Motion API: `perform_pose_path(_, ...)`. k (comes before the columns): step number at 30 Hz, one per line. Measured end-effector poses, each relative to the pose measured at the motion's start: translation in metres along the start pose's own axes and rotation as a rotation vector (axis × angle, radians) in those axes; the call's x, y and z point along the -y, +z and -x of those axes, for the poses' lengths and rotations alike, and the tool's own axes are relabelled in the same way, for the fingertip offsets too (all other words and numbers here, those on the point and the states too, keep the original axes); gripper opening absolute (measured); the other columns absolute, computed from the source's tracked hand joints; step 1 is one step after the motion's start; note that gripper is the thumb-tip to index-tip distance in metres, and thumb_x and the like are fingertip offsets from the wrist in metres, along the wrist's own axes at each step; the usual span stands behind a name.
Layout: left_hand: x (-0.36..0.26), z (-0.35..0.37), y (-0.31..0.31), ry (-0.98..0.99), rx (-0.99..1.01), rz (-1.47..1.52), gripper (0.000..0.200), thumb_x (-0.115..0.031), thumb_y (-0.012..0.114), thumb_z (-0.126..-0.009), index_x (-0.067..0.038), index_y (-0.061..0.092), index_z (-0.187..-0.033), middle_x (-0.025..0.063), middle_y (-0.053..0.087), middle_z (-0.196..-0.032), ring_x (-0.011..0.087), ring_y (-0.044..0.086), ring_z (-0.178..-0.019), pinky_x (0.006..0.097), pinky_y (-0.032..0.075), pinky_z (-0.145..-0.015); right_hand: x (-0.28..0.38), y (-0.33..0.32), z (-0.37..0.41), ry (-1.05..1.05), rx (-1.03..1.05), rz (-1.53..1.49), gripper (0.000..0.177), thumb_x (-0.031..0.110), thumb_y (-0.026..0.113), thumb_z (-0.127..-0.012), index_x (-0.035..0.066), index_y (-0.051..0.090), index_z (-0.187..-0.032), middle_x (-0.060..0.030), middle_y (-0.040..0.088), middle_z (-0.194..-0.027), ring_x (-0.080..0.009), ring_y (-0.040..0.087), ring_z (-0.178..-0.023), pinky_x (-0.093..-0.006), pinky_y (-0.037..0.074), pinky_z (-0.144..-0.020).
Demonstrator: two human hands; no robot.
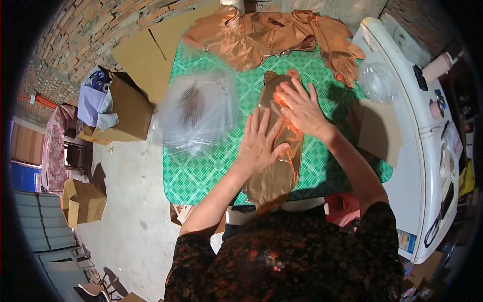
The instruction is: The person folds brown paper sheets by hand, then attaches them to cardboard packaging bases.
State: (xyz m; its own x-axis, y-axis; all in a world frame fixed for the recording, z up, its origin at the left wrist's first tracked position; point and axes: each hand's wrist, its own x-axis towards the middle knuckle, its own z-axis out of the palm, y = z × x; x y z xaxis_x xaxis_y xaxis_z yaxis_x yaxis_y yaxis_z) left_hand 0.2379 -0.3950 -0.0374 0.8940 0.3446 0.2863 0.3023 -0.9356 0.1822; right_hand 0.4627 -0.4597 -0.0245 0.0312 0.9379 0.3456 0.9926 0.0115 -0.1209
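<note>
A long, flat copper-coloured foil piece (271, 181) lies on the green checked tablecloth (201, 176), its near end hanging over the table's front edge. My left hand (259, 143) rests flat on it with fingers spread. Further up and to the right, my right hand (303, 111) also lies on the foil, fingers stretched out, beside a bright orange patch. Left of my hands sits a stack of clear plastic bags (198, 113). More crumpled copper foil (271, 38) is spread along the table's far side.
A white fridge-like appliance (420, 166) lies along the right, with a clear plastic bundle (377, 83) near it. A cardboard piece (377, 131) is at the table's right edge. Left of the table are an open box (132, 113) with cloth and a smaller box (88, 201).
</note>
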Motion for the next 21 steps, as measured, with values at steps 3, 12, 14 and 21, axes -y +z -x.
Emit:
perform_pose_path(3,0.0,0.001,-0.001,-0.003,0.042,-0.033,0.076,-0.063,0.047,-0.105,-0.012,0.043,-0.162,0.0286,0.029,-0.168,0.052,0.018,-0.158,0.0621,0.017,-0.128,0.008,0.017,-0.008,-0.125,0.07,-0.096,0.051,0.037,0.051,-0.108,0.012,0.053,-0.153,-0.0082,0.038,-0.169,-0.0356,0.021,-0.161,-0.066,0.007,-0.127)
perform_pose_path(12,-0.001,-0.002,-0.002,-0.008,0.052,-0.007,0.079,-0.066,0.043,-0.105,-0.011,0.044,-0.162,0.028,0.028,-0.169,0.0527,0.017,-0.158,0.0629,0.016,-0.128,-0.011,0.038,-0.034,-0.122,0.089,0.054,0.061,0.038,0.057,-0.103,0.016,0.045,-0.159,-0.0113,0.036,-0.169,-0.0357,0.025,-0.158,-0.0674,0.01,-0.125)
perform_pose_path(14,0.0,-0.003,-0.002,-0.014,0.064,-0.006,0.079,-0.067,0.041,-0.105,-0.011,0.044,-0.162,0.0282,0.028,-0.169,0.0532,0.017,-0.158,0.063,0.016,-0.128,-0.017,0.043,-0.041,-0.111,0.08,0.112,0.061,0.039,0.056,-0.103,0.016,0.044,-0.159,-0.011,0.036,-0.169,-0.0343,0.026,-0.158,-0.0658,0.01,-0.125)
perform_pose_path(21,0.002,-0.002,0.002,-0.033,0.094,0.022,0.08,-0.067,0.042,-0.105,-0.012,0.042,-0.163,0.0286,0.023,-0.171,0.0505,0.009,-0.161,0.0611,0.009,-0.13,-0.003,0.033,-0.054,-0.163,0.012,0.069,0.059,0.042,0.043,-0.109,0.013,0.043,-0.161,-0.0117,0.032,-0.172,-0.0321,0.021,-0.161,-0.0643,0.006,-0.128)
